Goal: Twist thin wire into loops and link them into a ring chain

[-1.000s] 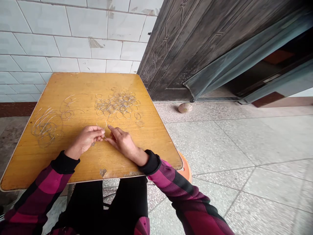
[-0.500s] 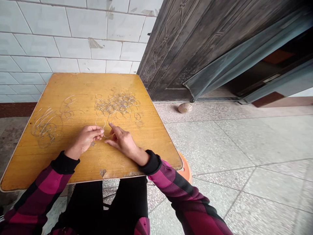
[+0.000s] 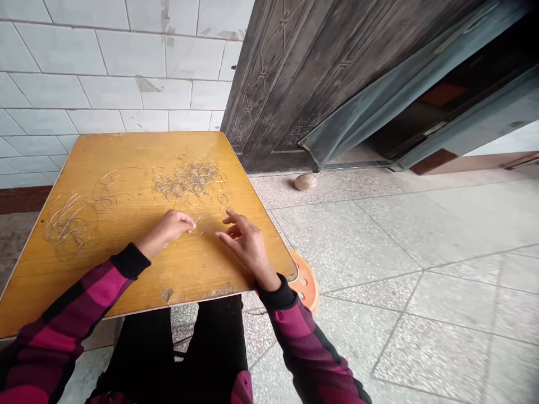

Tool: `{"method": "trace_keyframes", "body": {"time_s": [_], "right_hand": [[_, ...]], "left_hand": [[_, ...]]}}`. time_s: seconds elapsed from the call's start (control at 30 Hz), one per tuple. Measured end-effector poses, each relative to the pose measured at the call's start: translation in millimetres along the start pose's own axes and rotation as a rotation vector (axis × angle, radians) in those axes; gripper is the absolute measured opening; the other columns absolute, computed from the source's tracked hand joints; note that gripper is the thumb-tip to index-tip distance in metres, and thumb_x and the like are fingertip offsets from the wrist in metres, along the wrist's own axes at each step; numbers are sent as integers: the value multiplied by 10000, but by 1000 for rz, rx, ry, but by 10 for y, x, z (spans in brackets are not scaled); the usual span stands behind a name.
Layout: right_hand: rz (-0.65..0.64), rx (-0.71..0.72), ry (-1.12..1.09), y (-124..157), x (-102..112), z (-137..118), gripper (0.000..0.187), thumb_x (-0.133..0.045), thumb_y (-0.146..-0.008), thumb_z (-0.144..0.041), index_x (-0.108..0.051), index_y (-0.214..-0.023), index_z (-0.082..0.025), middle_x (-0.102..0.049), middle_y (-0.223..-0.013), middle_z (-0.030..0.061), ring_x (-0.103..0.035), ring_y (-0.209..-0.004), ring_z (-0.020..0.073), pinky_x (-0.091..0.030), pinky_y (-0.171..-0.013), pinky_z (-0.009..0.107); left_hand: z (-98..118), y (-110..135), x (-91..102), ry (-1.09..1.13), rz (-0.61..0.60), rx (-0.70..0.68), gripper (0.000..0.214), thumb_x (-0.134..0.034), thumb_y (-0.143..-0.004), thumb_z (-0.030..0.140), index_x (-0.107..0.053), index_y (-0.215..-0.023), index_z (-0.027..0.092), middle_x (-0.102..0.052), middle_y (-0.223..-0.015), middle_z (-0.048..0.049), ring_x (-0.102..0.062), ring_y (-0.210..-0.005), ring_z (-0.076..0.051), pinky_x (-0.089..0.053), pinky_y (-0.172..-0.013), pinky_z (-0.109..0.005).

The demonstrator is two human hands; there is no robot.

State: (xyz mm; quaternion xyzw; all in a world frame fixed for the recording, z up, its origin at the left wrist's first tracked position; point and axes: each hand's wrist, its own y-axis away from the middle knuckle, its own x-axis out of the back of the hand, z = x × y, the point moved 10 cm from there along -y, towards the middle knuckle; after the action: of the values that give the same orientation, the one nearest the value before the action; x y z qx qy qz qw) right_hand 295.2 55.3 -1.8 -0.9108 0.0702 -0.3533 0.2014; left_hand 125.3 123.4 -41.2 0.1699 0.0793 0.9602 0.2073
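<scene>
My left hand (image 3: 173, 229) is closed in a pinch above the middle of the table, holding a thin wire (image 3: 197, 220) whose end shows past the fingertips. The rest of that wire is too fine to follow. To its right, my right hand (image 3: 247, 242) is open, thumb and fingers spread, with nothing visible between them. Beyond both hands lies a tangled heap of wire rings (image 3: 189, 182). A single small ring (image 3: 223, 200) rests at the heap's near right side. Curved lengths of loose wire (image 3: 69, 224) are bunched at the table's left, with more wires (image 3: 108, 191) between the two groups.
The yellow wooden table (image 3: 138, 280) has a chipped front edge and stands against a white tiled wall (image 3: 130, 53). An orange stool (image 3: 305, 283) sits by its right corner. A dark carved door (image 3: 269, 84), a curtain (image 3: 345, 129) and a ball (image 3: 305, 182) are farther right.
My left hand has moved right over the table with the wire. My right hand has drawn away to the right and its fingers are spread wider. The camera view has shifted slightly.
</scene>
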Motion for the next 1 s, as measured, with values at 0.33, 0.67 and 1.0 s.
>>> {"method": "trace_keyframes", "body": {"time_s": [0.33,0.67,1.0], "right_hand": [[-37,-52,19,216,-73,194,468,-654,-840,-347,-541,-1259,-174,-657,-1025,98,-634,-626,125,-536,-609,290],[-31,-41,55,227,-70,180,424,-636,-853,-331,-555,-1236,-168,-659,-1015,93,-636,-611,126,-531,-604,286],[-32,74,92,328,-89,-10,341,-565,-897,-372,-599,-1163,-162,-664,-970,88,-636,-590,132,-540,-582,282]], "left_hand": [[49,-493,-329,-114,31,-72,189,-585,-594,135,-570,-408,166,-529,-441,-12,-453,-496,-125,-315,-550,-281],[73,-238,-106,-88,62,10,99,-582,-691,199,-639,-622,157,-615,-571,-24,-422,-421,-93,-291,-429,-243],[129,1040,1816,-419,506,-67,215,-617,-695,366,-691,-783,184,-705,-774,-32,-588,-647,-165,-448,-613,-275]]}}
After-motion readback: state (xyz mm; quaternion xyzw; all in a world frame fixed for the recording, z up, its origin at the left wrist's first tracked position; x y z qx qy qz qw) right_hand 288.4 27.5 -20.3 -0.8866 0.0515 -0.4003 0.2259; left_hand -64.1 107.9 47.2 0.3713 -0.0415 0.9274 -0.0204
